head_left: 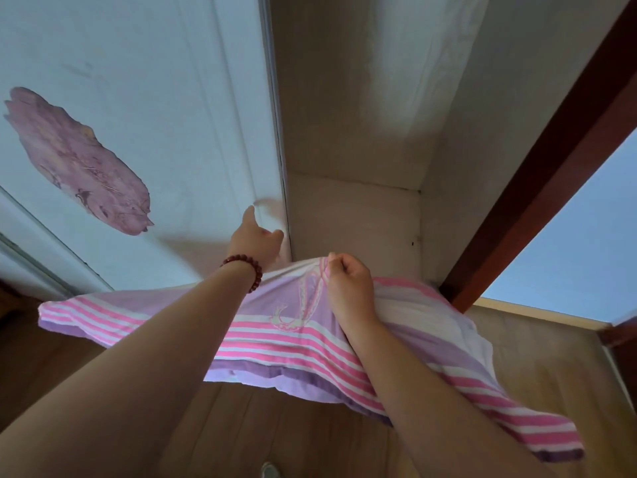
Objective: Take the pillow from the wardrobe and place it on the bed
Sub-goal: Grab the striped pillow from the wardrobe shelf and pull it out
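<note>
status: removal step in progress. the pillow (282, 339), striped pink, white and purple, sits at the open front of the wardrobe (362, 219). its near edge and one corner hang out of the wardrobe towards you, and its far part is at the wardrobe's opening.

your right hand (348, 284) has a closed grip, pinching a fold of the cover at the top of the pillow. your left hand (253, 244), with a bead bracelet (253, 274) at the wrist, is raised beside the wardrobe door (155, 115). its fingers are spread and its grip holds nothing.

remaining, as judged: draw the pillow fully clear of the wardrobe, carry it, and lay it on the bed. the bed is not in view.
</note>
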Tool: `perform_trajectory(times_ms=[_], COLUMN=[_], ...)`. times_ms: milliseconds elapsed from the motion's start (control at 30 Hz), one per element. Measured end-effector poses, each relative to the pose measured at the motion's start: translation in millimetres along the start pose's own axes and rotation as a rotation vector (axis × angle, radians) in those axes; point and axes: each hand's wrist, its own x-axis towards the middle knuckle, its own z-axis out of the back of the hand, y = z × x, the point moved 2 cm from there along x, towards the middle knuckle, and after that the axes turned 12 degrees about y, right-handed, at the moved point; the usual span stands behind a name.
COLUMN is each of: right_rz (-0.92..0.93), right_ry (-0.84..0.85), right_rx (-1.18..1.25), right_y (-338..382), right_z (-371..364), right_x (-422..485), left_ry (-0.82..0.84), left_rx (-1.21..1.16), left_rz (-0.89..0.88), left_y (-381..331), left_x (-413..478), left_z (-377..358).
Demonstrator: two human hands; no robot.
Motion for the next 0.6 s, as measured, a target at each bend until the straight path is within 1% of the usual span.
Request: perform_trajectory(times_ms=[67, 167, 267, 333, 400, 467, 600], right_rz=[0.003, 0.029, 0.045, 0.039, 0.025, 0.005, -0.025], right_ry=[-0.017, -0.041, -0.081, -0.112, -0.147, -0.188, -0.251], right_rx=[0.0, 0.024, 0.015, 0.025, 0.02, 0.002, -0.006], right_y=[1, 4, 7, 8, 8, 7, 4], right_z=[0, -2, -6, -12, -16, -19, -23], right_x=[-2, -5, -9, -11, -14, -18, -26], left_ry=[0.029, 0.065, -0.029, -0.074, -0.05, -0.021, -0.038], left_rx=[-0.018, 0.008, 0.009, -0.041, -0.049, -0.004, 0.015], left_rz=[-0.019, -0.096, -0.165, -0.157, -0.142, -0.173, -0.216], left_y=[3, 5, 9, 12, 12, 12, 14], left_x=[2, 8, 13, 17, 20, 22, 21], left_z=[-2, -2, 6, 15, 20, 21, 23])
